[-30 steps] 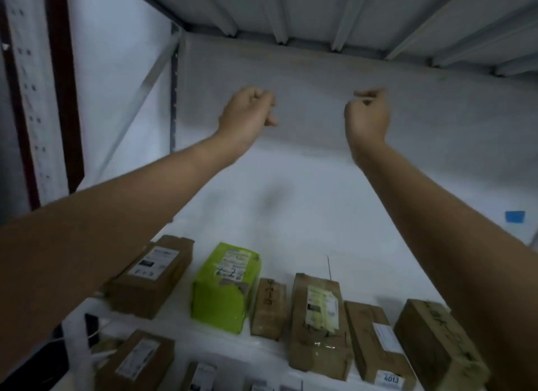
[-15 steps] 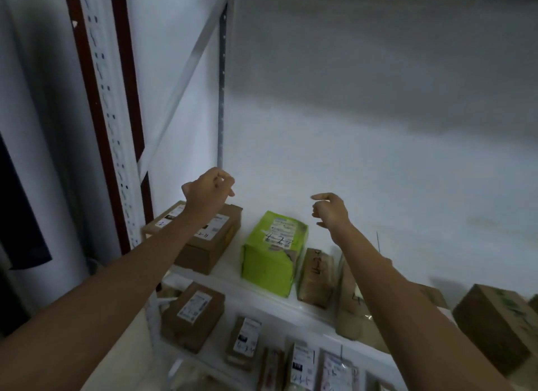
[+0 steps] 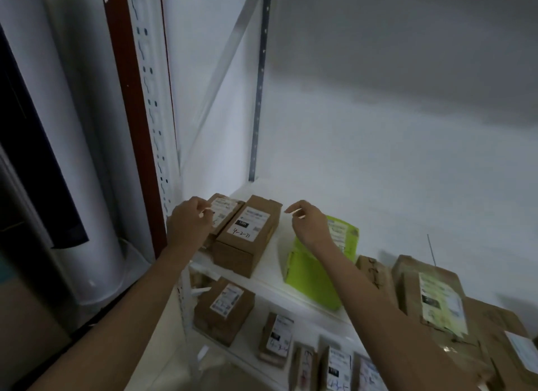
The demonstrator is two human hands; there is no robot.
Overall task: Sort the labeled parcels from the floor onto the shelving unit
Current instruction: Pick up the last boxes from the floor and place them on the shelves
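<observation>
Over at the left edge of the shelving unit [image 3: 145, 105], your left hand [image 3: 189, 224] hangs just above the shelf [image 3: 270, 285]. Its palm is down and the forearm reaches up from the lower left. The fingers are loosely curled with the tips near the thumb, and they hold nothing. Right under those fingertips lies the corner box [image 3: 225, 211], a brown carton tucked near the post. Whether your fingers touch its white label I cannot tell.

Hard against that carton's right side sits the marked box [image 3: 247, 236], a larger brown carton with a label and handwritten numbers on top. It lies in the gap between your two hands, gripped by neither.

Your right hand [image 3: 308, 224] hovers to the right of it, palm down. The fingers are slackly bent, and the forefinger points toward the carton without contact. This hand is empty too. Beneath the hand and wrist lies the green parcel [image 3: 311, 277], partly hidden by your forearm.

Further right on the same shelf come a narrow brown packet [image 3: 375, 271] and a taped brown parcel [image 3: 431, 291] with a big label. One level down, a labelled carton [image 3: 224, 309] lies below your left forearm.
</observation>
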